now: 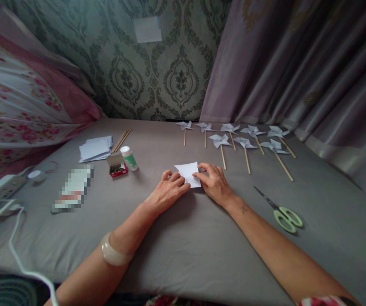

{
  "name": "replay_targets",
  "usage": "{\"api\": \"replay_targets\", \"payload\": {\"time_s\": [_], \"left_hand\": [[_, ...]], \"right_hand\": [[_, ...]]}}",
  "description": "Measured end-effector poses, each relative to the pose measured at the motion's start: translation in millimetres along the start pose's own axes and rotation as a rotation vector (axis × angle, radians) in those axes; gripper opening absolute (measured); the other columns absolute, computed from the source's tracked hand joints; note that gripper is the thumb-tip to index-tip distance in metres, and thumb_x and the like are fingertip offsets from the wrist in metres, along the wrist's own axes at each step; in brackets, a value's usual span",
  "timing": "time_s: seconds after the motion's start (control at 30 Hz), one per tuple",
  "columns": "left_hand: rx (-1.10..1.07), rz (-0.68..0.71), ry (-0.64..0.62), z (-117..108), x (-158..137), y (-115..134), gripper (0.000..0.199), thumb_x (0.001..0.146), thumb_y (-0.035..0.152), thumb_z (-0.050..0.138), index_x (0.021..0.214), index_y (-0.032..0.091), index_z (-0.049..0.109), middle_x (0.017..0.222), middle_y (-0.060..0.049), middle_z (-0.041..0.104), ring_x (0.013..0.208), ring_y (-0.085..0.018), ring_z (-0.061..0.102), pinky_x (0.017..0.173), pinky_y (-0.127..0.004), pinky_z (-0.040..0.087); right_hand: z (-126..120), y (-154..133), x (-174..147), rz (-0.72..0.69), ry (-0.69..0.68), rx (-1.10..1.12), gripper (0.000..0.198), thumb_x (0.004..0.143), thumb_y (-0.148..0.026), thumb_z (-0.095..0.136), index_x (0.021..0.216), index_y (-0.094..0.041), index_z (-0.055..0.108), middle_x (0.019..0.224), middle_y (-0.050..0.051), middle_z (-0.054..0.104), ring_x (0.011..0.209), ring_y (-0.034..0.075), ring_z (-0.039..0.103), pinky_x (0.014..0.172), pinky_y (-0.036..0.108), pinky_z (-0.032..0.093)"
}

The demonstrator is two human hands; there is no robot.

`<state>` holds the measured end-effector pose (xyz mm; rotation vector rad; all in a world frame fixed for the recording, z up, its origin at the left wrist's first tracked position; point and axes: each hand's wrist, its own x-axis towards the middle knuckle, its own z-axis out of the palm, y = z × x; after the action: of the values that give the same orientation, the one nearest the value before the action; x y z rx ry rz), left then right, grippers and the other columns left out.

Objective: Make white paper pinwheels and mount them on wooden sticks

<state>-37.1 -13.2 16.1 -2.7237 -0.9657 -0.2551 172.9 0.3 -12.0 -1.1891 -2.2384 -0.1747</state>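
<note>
A small piece of white paper (189, 170), partly folded with pointed corners, lies on the grey cloth surface in front of me. My left hand (170, 189) presses on its left lower edge with curled fingers. On the other side, my right hand (214, 180) pinches the paper's right edge between thumb and fingers. Fingers hide parts of both edges. Beyond my right hand lie several white paper pinwheels (219, 141) on wooden sticks. Green-handled scissors (280, 210) rest to the right of my right forearm, blades pointing away.
At the left are a stack of white paper (95, 148), several wooden sticks (121, 141), an open small red box (118, 171) of metal bits and a white-and-green glue bottle (129, 158). A blurred packet (74, 189) and a power strip (2, 189) with white cables lie nearer.
</note>
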Motion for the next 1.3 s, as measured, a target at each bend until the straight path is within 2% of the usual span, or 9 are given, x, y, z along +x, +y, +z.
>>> {"api": "replay_targets", "payload": {"time_s": [0.13,0.43,0.67,0.87,1.07,1.3], "left_hand": [[0.012,-0.007,0.020,1.2,-1.6,-3.8,0.010,0.094,0.022,0.049,0.097,0.022,0.059,0.094,-0.003,0.064,0.097,-0.020,0.049,0.092,-0.038,0.025],[-0.004,-0.074,0.039,8.9,-3.6,-6.4,0.016,0.092,0.016,0.047,0.097,0.021,0.061,0.098,-0.005,0.066,0.102,-0.022,0.050,0.094,-0.041,0.025],[-0.087,-0.166,0.069,9.3,-4.9,-1.5,0.017,0.088,0.016,0.048,0.092,0.021,0.064,0.097,-0.006,0.067,0.100,-0.022,0.052,0.094,-0.043,0.025],[-0.118,-0.136,0.086,9.5,-4.8,0.6,0.018,0.091,0.022,0.047,0.091,0.020,0.065,0.105,-0.006,0.066,0.104,-0.023,0.052,0.095,-0.044,0.025],[-0.183,-0.116,0.095,12.7,-4.1,1.0,0.020,0.091,0.021,0.048,0.099,0.022,0.067,0.109,-0.007,0.067,0.108,-0.023,0.052,0.095,-0.046,0.025],[-0.190,-0.120,0.077,10.4,-2.9,1.3,0.020,0.092,0.021,0.046,0.095,0.021,0.066,0.107,-0.007,0.069,0.106,-0.023,0.054,0.093,-0.044,0.026]], "right_hand": [[-1.3,-5.9,-2.5,-0.094,-0.011,-0.023,0.022,0.092,-0.017,0.049,0.092,-0.022,0.070,0.113,0.008,0.061,0.104,0.021,0.051,0.092,0.037,0.036],[-0.9,-13.8,-3.6,-0.065,-0.103,-0.005,0.015,0.090,-0.022,0.056,0.087,-0.023,0.071,0.090,0.005,0.067,0.088,0.020,0.055,0.086,0.036,0.033],[-6.8,-36.6,-7.6,-0.013,-0.152,0.040,0.016,0.090,-0.020,0.055,0.085,-0.022,0.070,0.084,0.005,0.068,0.084,0.020,0.057,0.081,0.035,0.034],[-4.7,-43.6,-9.0,0.122,-0.183,0.099,0.012,0.088,-0.026,0.061,0.083,-0.022,0.071,0.084,0.004,0.067,0.086,0.020,0.060,0.079,0.035,0.037],[2.0,-37.4,-10.2,0.312,-0.124,0.193,0.005,0.080,-0.029,0.070,0.078,-0.024,0.072,0.091,0.004,0.066,0.088,0.020,0.060,0.078,0.035,0.041],[5.6,-34.1,-11.0,0.359,-0.100,0.270,0.004,0.079,-0.026,0.070,0.075,-0.025,0.072,0.092,0.004,0.066,0.090,0.020,0.060,0.080,0.035,0.044]]}}
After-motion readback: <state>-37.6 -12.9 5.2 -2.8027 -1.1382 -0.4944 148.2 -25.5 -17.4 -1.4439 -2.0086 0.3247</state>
